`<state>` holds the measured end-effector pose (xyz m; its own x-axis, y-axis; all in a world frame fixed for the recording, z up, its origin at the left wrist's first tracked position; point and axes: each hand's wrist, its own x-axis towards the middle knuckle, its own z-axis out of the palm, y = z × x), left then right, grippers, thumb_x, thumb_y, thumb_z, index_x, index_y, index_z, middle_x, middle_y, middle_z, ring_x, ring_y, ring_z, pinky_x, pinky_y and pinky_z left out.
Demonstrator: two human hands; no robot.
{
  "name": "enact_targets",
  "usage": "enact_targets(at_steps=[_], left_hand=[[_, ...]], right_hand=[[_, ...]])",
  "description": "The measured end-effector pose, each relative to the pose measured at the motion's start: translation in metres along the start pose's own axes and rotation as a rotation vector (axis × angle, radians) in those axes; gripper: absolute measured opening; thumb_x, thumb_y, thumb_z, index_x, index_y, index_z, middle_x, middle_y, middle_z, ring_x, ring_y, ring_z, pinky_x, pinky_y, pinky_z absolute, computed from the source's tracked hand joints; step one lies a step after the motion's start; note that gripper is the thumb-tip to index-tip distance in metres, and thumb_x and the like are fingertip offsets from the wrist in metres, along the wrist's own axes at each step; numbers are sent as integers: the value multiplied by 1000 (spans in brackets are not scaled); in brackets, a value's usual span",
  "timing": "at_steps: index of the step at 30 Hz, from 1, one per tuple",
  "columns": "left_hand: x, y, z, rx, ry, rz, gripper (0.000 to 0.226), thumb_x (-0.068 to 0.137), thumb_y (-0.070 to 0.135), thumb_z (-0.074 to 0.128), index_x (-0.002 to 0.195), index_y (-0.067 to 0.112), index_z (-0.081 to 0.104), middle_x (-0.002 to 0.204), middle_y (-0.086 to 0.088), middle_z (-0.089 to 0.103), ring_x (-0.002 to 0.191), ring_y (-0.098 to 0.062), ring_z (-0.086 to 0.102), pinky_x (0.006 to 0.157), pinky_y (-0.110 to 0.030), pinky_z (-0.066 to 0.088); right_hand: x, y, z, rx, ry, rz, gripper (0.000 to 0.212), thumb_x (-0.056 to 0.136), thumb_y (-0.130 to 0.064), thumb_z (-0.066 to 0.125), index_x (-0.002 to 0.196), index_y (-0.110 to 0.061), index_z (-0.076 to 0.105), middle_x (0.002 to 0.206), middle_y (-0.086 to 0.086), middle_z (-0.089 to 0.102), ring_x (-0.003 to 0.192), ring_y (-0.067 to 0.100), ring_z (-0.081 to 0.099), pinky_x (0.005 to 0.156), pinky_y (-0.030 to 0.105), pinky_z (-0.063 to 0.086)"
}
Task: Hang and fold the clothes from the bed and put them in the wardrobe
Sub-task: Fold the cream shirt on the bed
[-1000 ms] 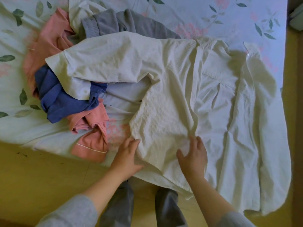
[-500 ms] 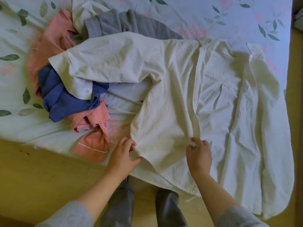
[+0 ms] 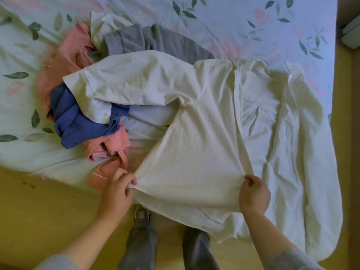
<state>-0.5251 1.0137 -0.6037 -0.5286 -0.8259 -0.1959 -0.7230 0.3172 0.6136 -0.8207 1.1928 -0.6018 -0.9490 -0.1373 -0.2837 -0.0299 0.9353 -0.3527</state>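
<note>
In the head view, the left hand (image 3: 116, 191) is pinching the near left corner of the white shirt (image 3: 204, 133). Its fingers (image 3: 126, 177) are curling tight round the hem, and the thumb is pressing the cloth against them. The right hand (image 3: 254, 195) is gripping the same hem further right, with its fingers (image 3: 251, 179) clenching on a fold of the cloth and the knuckles facing up. Between the two hands the near edge of the shirt is stretching flat and taut.

There are two hands and one white shirt in them. The shirt is lying open on the bed (image 3: 233, 20), near its right side, with one sleeve reaching left over the heap of clothes and its right part hanging over the near edge of the bed. In the heap on the left I am counting one grey garment (image 3: 152, 41) at the far side, one blue garment (image 3: 78, 121) and pink cloth (image 3: 64, 61) that is showing both far and near; I cannot tell if the pink is one piece or two. One more white piece (image 3: 103, 24) is showing at the far end of the heap.

Both forearms are coming in from the near edge, well apart, with grey sleeves at the elbows. The wrists are staying low, just above the near edge of the bed. Two legs in grey trousers (image 3: 140, 244) are standing on the yellow floor (image 3: 39, 211) between the arms.
</note>
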Motion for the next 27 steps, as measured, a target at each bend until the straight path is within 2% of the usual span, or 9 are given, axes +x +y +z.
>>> enact_targets(at_steps=[3,6,9,11,13,15,20,23,27], left_hand=[[5,2,-1,-2,7,-47,26,67,-21,61,76,3,64,87,-7,50,84,-27,52,71,-35,42],[17,5,4,-86,56,-202,19,77,-9,64,85,4,54,84,-10,50,78,-30,50,68,-34,37],[19,7,16,-28,-26,-169,36,75,9,78,98,3,51,94,-8,50,79,-26,49,63,-33,36],[16,10,21,37,-73,-139,30,76,11,77,94,5,54,94,-6,51,78,-25,51,62,-34,39],[16,11,23,56,-67,-168,16,80,6,71,83,5,55,86,-6,51,72,-26,50,60,-38,41],[19,11,20,19,-14,-215,14,83,-1,64,78,4,51,77,-7,49,65,-25,46,55,-37,36],[15,19,12,-46,59,-214,12,90,-3,53,85,6,46,62,-8,45,51,-20,38,46,-24,24],[2,15,8,-55,107,-213,12,93,0,49,91,10,43,57,-11,49,44,-27,47,39,-30,27],[-15,3,8,-15,49,-264,11,95,5,47,87,13,44,63,-13,58,53,-32,61,44,-49,48]], right_hand=[[-8,4,5,0,-118,44,36,97,-9,41,126,-9,62,120,16,64,109,34,59,91,39,47],[-18,-1,10,99,-295,20,53,97,-21,53,148,-14,38,140,15,49,125,34,50,102,40,42],[-28,5,8,275,-289,123,80,90,-34,66,154,-18,20,149,9,43,133,31,46,106,43,40],[-37,17,4,331,-301,201,74,86,-43,70,145,-16,37,137,5,54,125,28,53,103,43,44],[-47,28,3,262,-420,190,45,81,-48,72,107,-13,62,103,0,67,99,25,63,85,39,51],[-57,30,2,207,-523,147,29,84,-42,70,85,-15,59,84,0,65,84,24,62,78,41,51],[-49,17,-3,320,-327,56,12,98,-29,53,95,-19,58,90,1,64,86,20,62,79,39,50],[-46,11,-5,346,-318,42,12,98,-29,54,87,-26,58,85,-3,64,80,12,60,71,32,47],[-48,33,0,-46,-486,83,28,98,-26,51,74,-13,54,73,4,57,67,18,52,63,30,39]])
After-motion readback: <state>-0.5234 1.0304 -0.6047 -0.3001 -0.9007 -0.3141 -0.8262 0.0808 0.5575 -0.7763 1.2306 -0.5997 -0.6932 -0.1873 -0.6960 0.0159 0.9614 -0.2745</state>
